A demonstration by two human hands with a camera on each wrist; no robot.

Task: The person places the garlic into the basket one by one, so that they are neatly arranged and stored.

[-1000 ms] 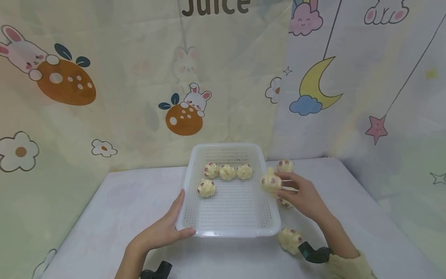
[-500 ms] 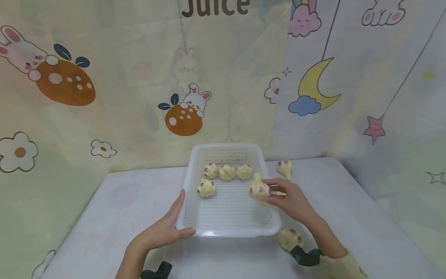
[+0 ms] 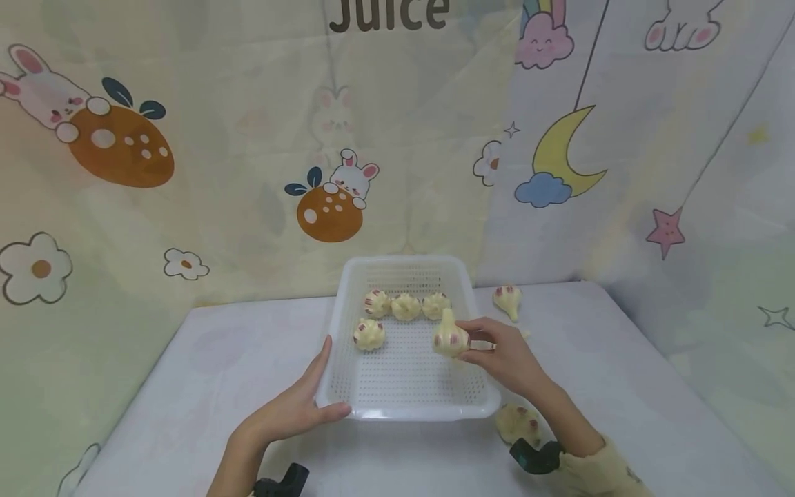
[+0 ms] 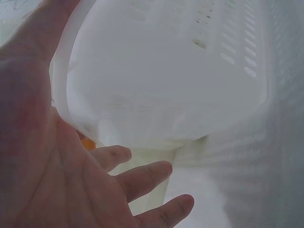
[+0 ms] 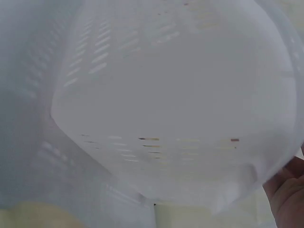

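A white perforated plastic basket (image 3: 406, 413) stands on the table, also filling much of the left wrist view. My left hand (image 3: 297, 407) rests against its near left corner, thumb along the front rim; in the left wrist view the fingers (image 4: 145, 180) stretch out fairly straight. Between thumb and fingertips, my right hand (image 3: 506, 353) pinches a garlic bulb (image 3: 450, 338), stem upward, over the basket's right part. Inside lie several more bulbs: a row at the back including a middle garlic bulb (image 3: 406, 307), and one garlic bulb (image 3: 369, 335) in front at left.
Right of the basket, one garlic bulb (image 3: 508, 301) lies at the back and a garlic bulb (image 3: 517, 422) near the front, partly covered by the right wrist camera (image 3: 535, 457). A printed cloth backdrop (image 3: 248, 172) rises behind the white table (image 3: 248, 352).
My right hand has carried the garlic bulb leftward, from beyond the basket's right rim to over its inside. My left hand has stayed at the corner.
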